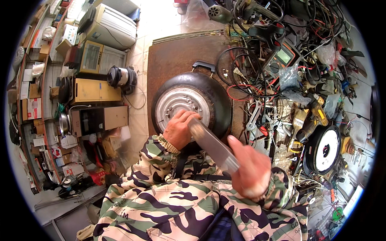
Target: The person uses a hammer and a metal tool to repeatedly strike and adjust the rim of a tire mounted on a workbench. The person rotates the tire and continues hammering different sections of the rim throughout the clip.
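A dark, rounded pan-like vessel with a black loop handle lies in front of me, its silver, ringed metal base facing up. Over the near part of that base, my left hand has its fingers curled together; whatever they may hold is hidden. My right hand, smeared by motion, grips a flat grey metal bar-like tool. The tool slants up and left, its far end beside my left fingers. Blur hides its exact kind.
Below the vessel is a rusty brown metal worktop. To the right, cables, a multimeter, a yellow drill, a paintbrush and a white-faced round part crowd together. Appliances and loaded shelves stand left.
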{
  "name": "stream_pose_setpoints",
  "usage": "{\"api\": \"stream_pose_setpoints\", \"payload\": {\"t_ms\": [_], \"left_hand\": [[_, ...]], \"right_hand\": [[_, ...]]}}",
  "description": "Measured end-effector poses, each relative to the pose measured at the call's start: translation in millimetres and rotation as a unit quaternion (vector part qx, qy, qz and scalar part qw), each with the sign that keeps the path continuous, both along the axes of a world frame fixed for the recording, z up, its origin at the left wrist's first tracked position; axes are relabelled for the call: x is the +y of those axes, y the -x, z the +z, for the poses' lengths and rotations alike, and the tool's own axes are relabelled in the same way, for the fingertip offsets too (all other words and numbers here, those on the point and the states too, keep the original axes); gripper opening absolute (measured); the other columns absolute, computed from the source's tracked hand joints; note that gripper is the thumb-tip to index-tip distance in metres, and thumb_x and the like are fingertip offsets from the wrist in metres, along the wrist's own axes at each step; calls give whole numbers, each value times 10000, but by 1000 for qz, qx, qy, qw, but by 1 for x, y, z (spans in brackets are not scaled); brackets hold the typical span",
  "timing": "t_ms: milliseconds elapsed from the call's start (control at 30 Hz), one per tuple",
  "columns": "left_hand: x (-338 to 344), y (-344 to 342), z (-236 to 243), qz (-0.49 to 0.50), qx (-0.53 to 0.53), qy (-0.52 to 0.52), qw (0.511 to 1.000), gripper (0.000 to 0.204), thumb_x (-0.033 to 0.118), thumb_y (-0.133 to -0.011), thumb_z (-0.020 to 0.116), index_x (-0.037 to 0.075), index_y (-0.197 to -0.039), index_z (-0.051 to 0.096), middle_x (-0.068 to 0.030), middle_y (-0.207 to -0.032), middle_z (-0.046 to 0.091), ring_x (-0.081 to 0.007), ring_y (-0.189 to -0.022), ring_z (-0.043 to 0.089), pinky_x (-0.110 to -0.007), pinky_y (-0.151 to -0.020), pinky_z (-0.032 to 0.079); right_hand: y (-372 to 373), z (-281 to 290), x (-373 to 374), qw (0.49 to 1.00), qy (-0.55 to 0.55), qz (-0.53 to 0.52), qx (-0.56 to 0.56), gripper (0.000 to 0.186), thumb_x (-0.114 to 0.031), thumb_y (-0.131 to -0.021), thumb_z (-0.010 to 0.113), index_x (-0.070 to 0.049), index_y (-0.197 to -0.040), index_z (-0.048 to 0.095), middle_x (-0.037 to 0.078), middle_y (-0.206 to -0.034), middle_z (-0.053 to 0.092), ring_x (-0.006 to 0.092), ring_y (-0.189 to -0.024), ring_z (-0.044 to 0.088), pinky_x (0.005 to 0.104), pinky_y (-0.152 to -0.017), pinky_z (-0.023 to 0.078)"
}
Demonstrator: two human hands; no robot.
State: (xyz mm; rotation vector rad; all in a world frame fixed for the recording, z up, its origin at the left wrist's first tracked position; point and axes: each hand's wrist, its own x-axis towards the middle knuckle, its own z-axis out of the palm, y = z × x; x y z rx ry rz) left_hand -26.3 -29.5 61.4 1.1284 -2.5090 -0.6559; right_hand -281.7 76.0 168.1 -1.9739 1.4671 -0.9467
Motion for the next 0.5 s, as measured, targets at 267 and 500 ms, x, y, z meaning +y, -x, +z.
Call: {"api": "stream_pose_setpoints", "payload": {"t_ms": [267,500], "left_hand": [[1,-2,3,-5,23,2,1000,298,-17,-844,702,29,-1138,682,-155,-1098,715,-359,-1037,673,-438,-913,562],[8,-18,-4,111,149,-59,981,184,5,-922,705,14,-1104,729,-169,-1067,727,-383,-1043,694,-418,-956,547]], "right_hand": [[-8,-32,24,999,-25,-27,39,658,-48,-825,766,33,-1440,548,113,-807,581,267,-630,619,406,-538,514],[13,-58,72,979,-172,-104,-36,489,-52,-927,746,20,-1388,599,246,-1060,729,447,-862,735,470,-710,595]]}}
